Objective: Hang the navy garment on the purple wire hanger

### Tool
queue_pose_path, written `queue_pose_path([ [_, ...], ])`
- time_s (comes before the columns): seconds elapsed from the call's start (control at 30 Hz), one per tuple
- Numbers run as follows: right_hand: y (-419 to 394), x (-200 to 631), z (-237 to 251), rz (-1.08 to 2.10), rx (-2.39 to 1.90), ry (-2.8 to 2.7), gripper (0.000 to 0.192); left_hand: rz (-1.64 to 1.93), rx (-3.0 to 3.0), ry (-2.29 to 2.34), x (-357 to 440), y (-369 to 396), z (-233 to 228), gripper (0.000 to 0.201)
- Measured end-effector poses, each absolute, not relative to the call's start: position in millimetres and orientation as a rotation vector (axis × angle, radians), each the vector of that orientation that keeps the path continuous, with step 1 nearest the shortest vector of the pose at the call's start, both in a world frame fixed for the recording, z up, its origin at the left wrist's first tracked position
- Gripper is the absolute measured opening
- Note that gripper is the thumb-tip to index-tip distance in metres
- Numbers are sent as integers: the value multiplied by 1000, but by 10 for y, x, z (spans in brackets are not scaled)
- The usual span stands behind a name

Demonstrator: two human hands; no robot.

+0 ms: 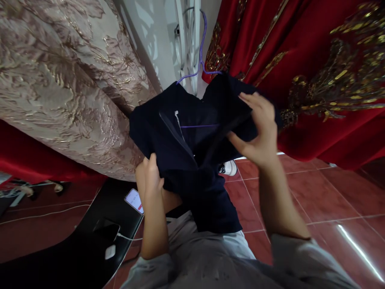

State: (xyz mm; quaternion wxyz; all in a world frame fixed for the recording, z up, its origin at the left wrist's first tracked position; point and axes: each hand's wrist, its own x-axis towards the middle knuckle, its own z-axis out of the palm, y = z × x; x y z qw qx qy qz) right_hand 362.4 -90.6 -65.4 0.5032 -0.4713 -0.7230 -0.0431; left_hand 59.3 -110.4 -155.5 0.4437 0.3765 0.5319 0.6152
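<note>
"Garment (192, 178), dark navy: location?"

"Between the two hands, on a purple hanger (201, 54); the hanger's bar shows inside the open front, just left of the right thumb."

"Left hand (151, 178)?"

"Fingers curled tight, grasping the cloth at the garment's left edge."

"Right hand (263, 130)?"

"Slightly blurred. Thumb and fingers spread apart, not closed, laid against the cloth at the opening's right side."

"Surroundings?"

"One lit phone (134, 200), just beside the left fingers and nearer the wearer, on a black table (100, 196). One pale brocade fabric (75, 92), beyond the left fingers. One red fabric (270, 32), gold-trimmed, beyond the right fingers."
</note>
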Motion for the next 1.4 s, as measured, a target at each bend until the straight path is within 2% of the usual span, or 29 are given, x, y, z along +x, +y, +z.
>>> queue_pose_path([
  [0.07,-860,3287,-1002,84,-1139,-1411,41,1670,684,1389,804,-1232,-1549,26],
  [0.2,-811,2659,-1683,771,-1239,-1221,31,1669,550,1279,1148,-1369,-1508,32],
  [0.27,-859,2524,-1918,958,-1290,-1190,26,1634,537,1256,1202,-1387,-1508,36],
  [0.33,-948,2533,-2068,1031,-1344,-1159,26,1651,551,1297,1188,-1378,-1534,35],
  [0.43,-1089,2710,-2153,1144,-1374,-1215,36,1821,739,1352,1121,-1329,-1645,33],
  [0.5,-1155,2839,-2136,1216,-1368,-1266,41,1978,918,1416,1095,-1292,-1768,40],
  [0.57,-1196,2913,-2084,1250,-1358,-1285,45,2102,1070,1554,1106,-1271,-1908,56],
  [0.6,-1210,2923,-2053,1253,-1354,-1284,46,2120,1156,1602,1126,-1269,-1975,56],
  [0.67,-1233,2897,-1995,1263,-1337,-1269,49,1973,1369,1536,1191,-1285,-2085,42],
  [0.73,-1253,2842,-1955,1279,-1310,-1252,51,1677,1521,1313,1275,-1317,-2145,26],
  [0.83,-1278,2781,-1921,1303,-1272,-1220,52,1448,1589,1140,1386,-1368,-2126,22],
  [0.97,-1304,2792,-1871,1327,-1213,-1225,60,1517,1723,1170,1423,-1391,-1979,8],
  [1.03,-1314,2805,-1843,1329,-1192,-1246,62,1519,1778,1151,1406,-1388,-1913,12],
  [1.17,-1326,2791,-1812,1283,-1184,-1210,59,1493,1789,1112,1397,-1397,-1871,18],
  [1.4,-1335,2829,-1758,1244,-1107,-1240,47,1487,1505,1049,1428,-1417,-1961,14],
])
